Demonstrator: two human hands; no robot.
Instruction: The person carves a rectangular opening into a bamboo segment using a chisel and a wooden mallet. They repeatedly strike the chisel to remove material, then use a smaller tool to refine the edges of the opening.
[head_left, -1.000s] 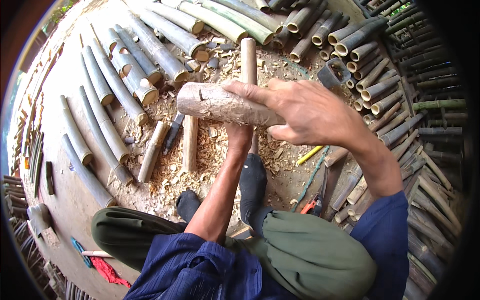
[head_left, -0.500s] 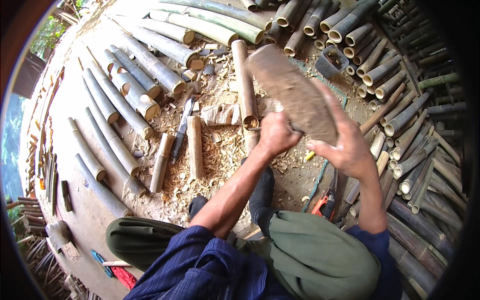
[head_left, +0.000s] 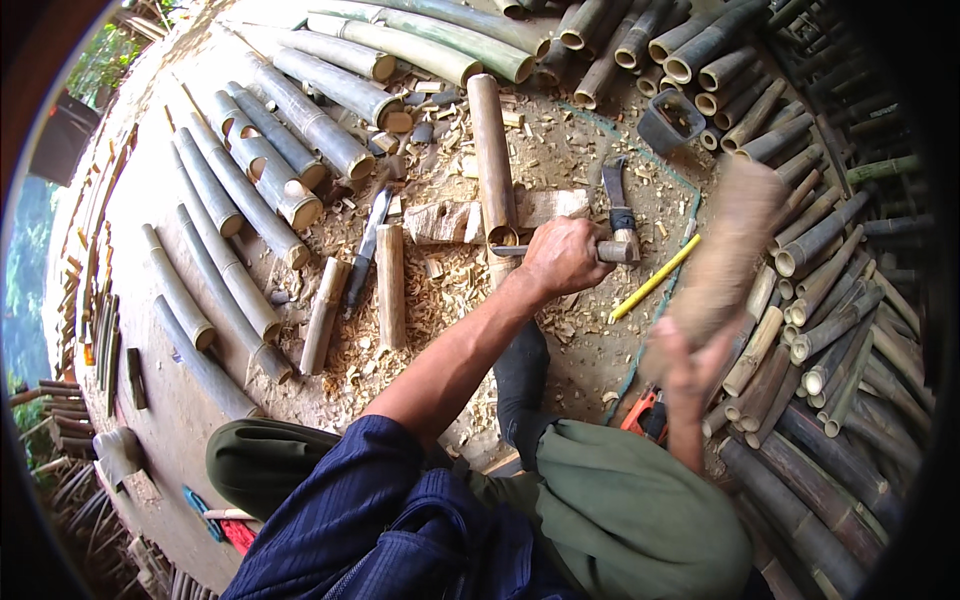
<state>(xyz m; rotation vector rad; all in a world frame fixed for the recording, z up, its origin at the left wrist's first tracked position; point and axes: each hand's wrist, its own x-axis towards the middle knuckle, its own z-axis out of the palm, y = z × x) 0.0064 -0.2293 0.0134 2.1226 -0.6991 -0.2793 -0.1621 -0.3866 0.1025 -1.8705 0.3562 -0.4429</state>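
My left hand (head_left: 562,262) is closed around a chisel (head_left: 618,251), which lies sideways with its butt to the right. The chisel's blade meets the near open end of a bamboo tube (head_left: 490,150). That tube rests across a notched wood block (head_left: 440,222) on the ground. Off to the right, my right hand (head_left: 688,365) grips a thick wooden mallet (head_left: 735,235), smeared by motion and apart from the chisel. Between the hands lie a yellow pen-like stick (head_left: 655,282) and a short-bladed tool (head_left: 618,200) with a dark wrapping.
Wood chips (head_left: 425,290) cover the ground. A long knife (head_left: 368,255) lies between two short bamboo pieces (head_left: 391,290). Bamboo tubes (head_left: 300,130) line the left and far side; more are stacked at right. A grey tub (head_left: 670,122) and an orange-handled tool (head_left: 640,410) stand out.
My right hand has swung the mallet away from the chisel, to the right and nearer to me. The chisel's butt, yellow stick and short-bladed tool are uncovered. My left hand stays nearly in place.
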